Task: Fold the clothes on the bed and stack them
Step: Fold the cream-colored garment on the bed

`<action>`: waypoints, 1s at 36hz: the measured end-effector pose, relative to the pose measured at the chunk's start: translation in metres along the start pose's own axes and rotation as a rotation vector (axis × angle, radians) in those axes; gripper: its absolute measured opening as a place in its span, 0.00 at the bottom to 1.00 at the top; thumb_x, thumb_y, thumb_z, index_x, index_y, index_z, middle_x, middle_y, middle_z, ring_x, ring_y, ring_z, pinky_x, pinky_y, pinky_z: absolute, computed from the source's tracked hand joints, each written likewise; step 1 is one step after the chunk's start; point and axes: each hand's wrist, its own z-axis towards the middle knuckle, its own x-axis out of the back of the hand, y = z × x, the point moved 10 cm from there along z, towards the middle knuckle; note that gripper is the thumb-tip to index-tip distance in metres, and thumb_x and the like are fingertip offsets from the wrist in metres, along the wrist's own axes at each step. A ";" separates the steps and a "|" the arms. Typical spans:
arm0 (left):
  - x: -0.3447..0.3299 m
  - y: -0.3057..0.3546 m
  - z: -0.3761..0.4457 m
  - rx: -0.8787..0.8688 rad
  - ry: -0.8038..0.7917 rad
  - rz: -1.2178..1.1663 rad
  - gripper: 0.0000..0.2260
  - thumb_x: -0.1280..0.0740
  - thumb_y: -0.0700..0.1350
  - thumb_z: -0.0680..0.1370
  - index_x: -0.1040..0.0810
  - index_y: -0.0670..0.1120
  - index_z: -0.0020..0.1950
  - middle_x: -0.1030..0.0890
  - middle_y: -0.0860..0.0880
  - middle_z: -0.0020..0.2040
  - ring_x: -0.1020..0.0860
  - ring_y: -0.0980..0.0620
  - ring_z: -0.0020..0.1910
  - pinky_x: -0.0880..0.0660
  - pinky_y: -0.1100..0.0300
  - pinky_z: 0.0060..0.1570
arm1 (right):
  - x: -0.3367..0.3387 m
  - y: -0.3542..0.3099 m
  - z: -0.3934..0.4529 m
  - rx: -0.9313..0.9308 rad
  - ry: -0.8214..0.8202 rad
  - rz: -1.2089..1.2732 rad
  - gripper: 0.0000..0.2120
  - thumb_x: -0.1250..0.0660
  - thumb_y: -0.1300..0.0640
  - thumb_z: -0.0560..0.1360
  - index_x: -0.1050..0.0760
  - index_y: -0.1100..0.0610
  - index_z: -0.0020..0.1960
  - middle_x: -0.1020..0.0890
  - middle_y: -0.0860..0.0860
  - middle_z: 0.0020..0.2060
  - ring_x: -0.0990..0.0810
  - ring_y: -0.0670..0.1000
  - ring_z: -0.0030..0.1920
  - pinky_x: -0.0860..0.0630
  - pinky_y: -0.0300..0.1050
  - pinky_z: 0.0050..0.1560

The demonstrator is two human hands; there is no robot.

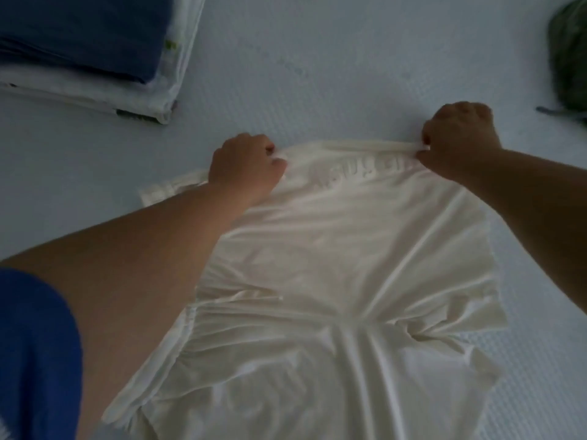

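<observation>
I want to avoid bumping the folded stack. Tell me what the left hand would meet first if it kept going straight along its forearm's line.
Probably nothing but bare bed sheet. The left hand, gripping the white shirt at its far edge, points up and slightly right; the folded stack lies off to its left. Depth is unclear.

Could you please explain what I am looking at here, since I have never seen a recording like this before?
There is no machine: a person wears a camera on the head, which looks forward and down at their own bare arms. The single picture comes from that camera. A white shirt lies spread and wrinkled on a pale bed. The left hand and the right hand each pinch its far edge, one grip at either end. At the far left lies a blue folded cloth on a white stack. At the far right edge sits a green bundle, only partly in view.
</observation>
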 end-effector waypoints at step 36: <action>0.011 0.002 -0.039 0.058 0.114 -0.179 0.17 0.34 0.45 0.72 0.26 0.48 0.61 0.20 0.46 0.57 0.24 0.44 0.57 0.31 0.56 0.54 | -0.013 0.016 -0.046 -0.384 0.055 0.650 0.25 0.33 0.58 0.72 0.34 0.57 0.67 0.34 0.57 0.66 0.31 0.61 0.64 0.34 0.55 0.64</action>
